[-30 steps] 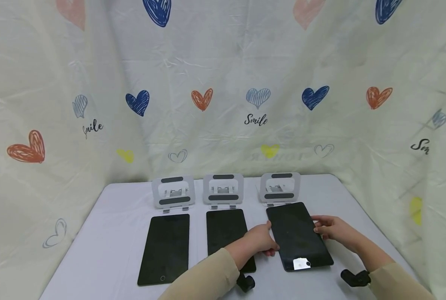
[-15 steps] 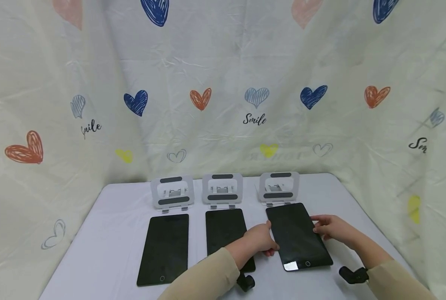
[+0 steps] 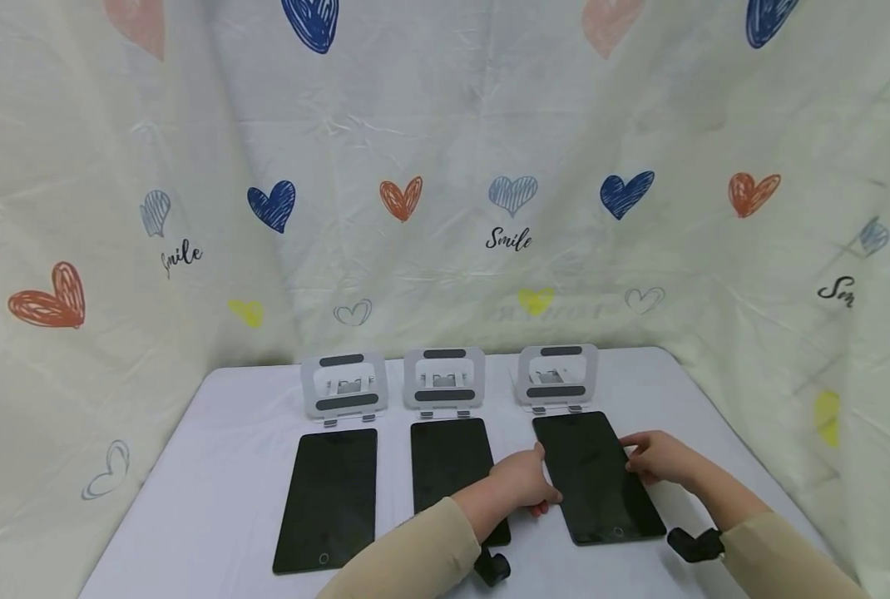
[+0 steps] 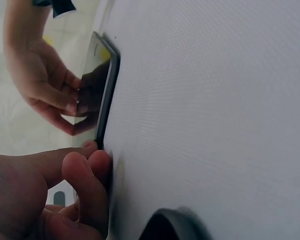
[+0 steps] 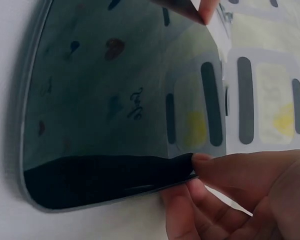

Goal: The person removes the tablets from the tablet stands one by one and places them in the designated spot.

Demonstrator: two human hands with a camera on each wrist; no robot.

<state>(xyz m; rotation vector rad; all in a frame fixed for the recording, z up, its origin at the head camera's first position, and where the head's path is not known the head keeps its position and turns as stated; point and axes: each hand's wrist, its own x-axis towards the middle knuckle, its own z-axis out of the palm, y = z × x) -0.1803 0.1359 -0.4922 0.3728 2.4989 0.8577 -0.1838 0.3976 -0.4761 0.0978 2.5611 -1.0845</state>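
White tabletop [image 3: 213,466] sitting before a cream heart-printed fabric backdrop [image 3: 445,166], carrying three flat glossy black tablets and three grey folding stands [image 3: 444,378] along its far edge. Right tablet [image 3: 597,476] lying toward the right edge; left hand [image 3: 521,484] and right hand [image 3: 658,457] pinching its long sides, each grip closing on it.

Right hand [image 5: 250,195] fingertips pinch the dark tablet's [image 5: 115,100] edge.
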